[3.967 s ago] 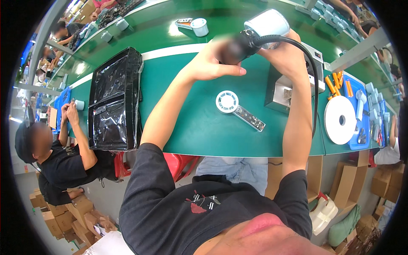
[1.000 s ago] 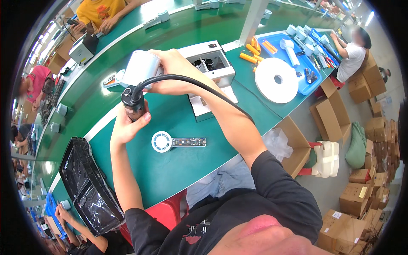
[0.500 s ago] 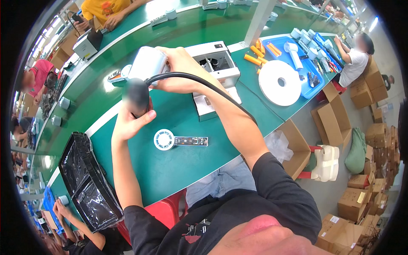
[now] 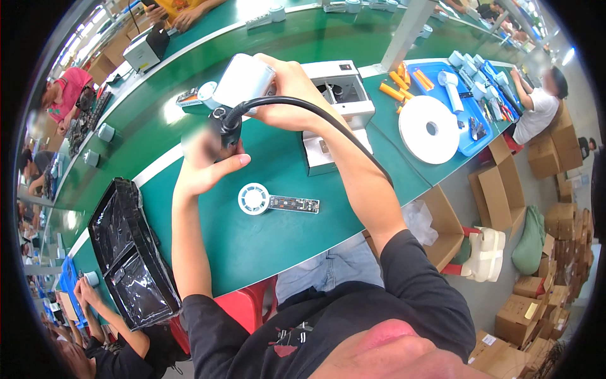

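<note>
My left hand (image 4: 205, 161) is wrapped round a black device (image 4: 230, 129) with a small round end, its thumb stretched out to the right. Part of that hand is blurred. A thick black cable (image 4: 297, 101) arches from the device over my right wrist. My right hand (image 4: 287, 95) grips a pale, rounded, box-shaped piece (image 4: 245, 81) just above the device; I cannot tell whether the two touch. Below my hands on the green table lies a white fan-like ring (image 4: 254, 199) joined to a narrow strip with a circuit board (image 4: 293, 203).
A white machine (image 4: 341, 95) stands behind my right forearm. Right of it are a white reel (image 4: 429, 129), orange cylinders (image 4: 391, 92) and a blue tray (image 4: 470, 142) of parts and tools. A black plastic-lined tray (image 4: 136, 252) stands at left. Other people sit along the green conveyor (image 4: 158, 104).
The black device has tilted in my left hand, so its round end now shows. Both hands keep their holds. The whole view has shifted slightly.
</note>
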The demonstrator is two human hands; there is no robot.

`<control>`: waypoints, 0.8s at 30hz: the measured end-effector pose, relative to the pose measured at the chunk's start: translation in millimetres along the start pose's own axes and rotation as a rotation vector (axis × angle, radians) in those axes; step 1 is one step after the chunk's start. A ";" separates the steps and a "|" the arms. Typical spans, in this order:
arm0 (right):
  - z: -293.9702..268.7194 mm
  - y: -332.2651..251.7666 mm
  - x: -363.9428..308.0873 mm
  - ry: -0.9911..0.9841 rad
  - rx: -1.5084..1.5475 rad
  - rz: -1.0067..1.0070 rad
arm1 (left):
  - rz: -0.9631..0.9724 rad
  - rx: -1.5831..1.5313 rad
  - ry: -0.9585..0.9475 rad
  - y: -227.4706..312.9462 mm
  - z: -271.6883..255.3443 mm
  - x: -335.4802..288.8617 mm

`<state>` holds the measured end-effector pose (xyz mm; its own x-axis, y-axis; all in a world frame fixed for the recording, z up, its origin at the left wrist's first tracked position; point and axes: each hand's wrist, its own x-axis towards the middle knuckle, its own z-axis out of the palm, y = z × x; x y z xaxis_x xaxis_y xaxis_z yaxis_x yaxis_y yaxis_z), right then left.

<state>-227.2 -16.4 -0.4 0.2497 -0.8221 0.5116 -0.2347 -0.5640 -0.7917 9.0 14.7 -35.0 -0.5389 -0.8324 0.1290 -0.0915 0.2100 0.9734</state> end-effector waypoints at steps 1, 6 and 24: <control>0.4 -0.5 -0.3 0.010 0.004 -0.009 | -0.002 -0.025 0.013 1.1 0.7 -0.4; -2.4 1.1 -1.3 0.009 -0.032 -0.022 | 0.010 -0.084 0.046 2.5 5.4 1.0; -1.5 2.6 -2.1 0.027 -0.044 -0.056 | 0.049 0.023 0.057 4.1 7.0 0.8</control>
<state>-229.7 -16.3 -3.1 0.2383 -0.7905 0.5642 -0.2627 -0.6117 -0.7462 2.3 18.5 -32.3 -0.4951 -0.8485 0.1870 -0.0859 0.2620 0.9612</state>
